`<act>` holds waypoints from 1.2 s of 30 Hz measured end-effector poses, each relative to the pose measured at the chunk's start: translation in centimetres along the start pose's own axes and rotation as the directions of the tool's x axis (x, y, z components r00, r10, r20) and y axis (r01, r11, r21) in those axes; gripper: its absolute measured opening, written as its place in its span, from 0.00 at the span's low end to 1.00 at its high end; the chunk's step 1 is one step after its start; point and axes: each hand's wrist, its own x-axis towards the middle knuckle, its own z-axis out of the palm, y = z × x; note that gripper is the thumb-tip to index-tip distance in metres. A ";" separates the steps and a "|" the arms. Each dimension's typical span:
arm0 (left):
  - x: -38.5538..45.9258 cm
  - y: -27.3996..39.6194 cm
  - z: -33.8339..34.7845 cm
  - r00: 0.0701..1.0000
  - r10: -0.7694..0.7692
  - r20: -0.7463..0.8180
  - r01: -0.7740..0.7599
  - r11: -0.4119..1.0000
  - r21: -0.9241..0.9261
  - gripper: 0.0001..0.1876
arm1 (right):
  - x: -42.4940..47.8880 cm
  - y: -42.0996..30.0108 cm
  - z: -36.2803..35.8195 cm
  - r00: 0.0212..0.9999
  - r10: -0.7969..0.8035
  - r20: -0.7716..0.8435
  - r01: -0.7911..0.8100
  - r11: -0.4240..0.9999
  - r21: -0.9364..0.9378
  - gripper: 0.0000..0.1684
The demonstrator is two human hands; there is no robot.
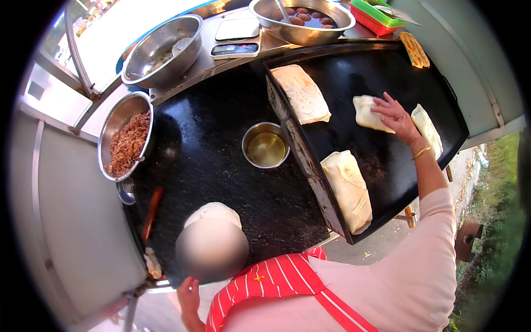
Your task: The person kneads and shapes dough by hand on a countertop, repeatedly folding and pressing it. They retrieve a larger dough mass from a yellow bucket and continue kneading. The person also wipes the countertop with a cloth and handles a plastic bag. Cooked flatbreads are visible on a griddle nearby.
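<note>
My right hand (pixel 394 116) is over a small folded flatbread (pixel 367 112) on the black griddle (pixel 361 79), fingers spread; the fingertips overlap the bread, and whether they press on it is unclear. A narrow flatbread (pixel 427 128) lies just right of the wrist. Two larger filled flatbreads rest along the griddle's left wall: one lightly browned (pixel 303 95) at the far end, one pale (pixel 348 191) at the near end. My left hand (pixel 189 292) is low at the counter's front edge, fingers curled, nothing visible in it. Near it sits pale dough (pixel 213 211), partly hidden by a blurred patch.
On the dark worktop (pixel 199 166) stand an oil bowl (pixel 265 149), a bowl of minced filling (pixel 128 143) and a wooden rolling pin (pixel 152 213). Behind are a steel basin (pixel 186 31), a digital scale (pixel 236 37) and an egg basin (pixel 298 35). The griddle's raised wall (pixel 305 157) divides the surfaces.
</note>
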 end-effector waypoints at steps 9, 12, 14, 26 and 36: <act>2.3 1.0 0.6 0.986 0.108 0.124 -0.108 0.994 -0.006 0.11 | -1.4 -7.4 4.6 1.000 0.000 0.021 0.002 0.998 -0.066 0.35; 1.7 0.3 0.3 0.987 0.107 0.122 -0.106 0.994 -0.014 0.12 | 0.5 -7.2 6.7 1.000 -0.017 -0.016 0.014 0.984 -0.178 0.32; 1.4 -1.3 0.5 0.986 0.152 0.064 -0.155 0.987 0.047 0.12 | 1.2 -8.3 7.5 0.998 -0.065 0.012 0.066 0.991 -0.116 0.33; 5.5 0.4 0.3 0.925 0.354 -0.137 -0.363 0.931 -0.048 0.16 | -1.3 -29.8 13.1 0.937 -0.336 -0.100 0.348 0.858 0.379 0.28; 10.4 3.5 5.3 0.952 0.288 -0.108 -0.284 0.958 0.049 0.28 | -4.7 -38.5 40.1 0.956 0.291 0.036 -0.291 0.929 0.227 0.37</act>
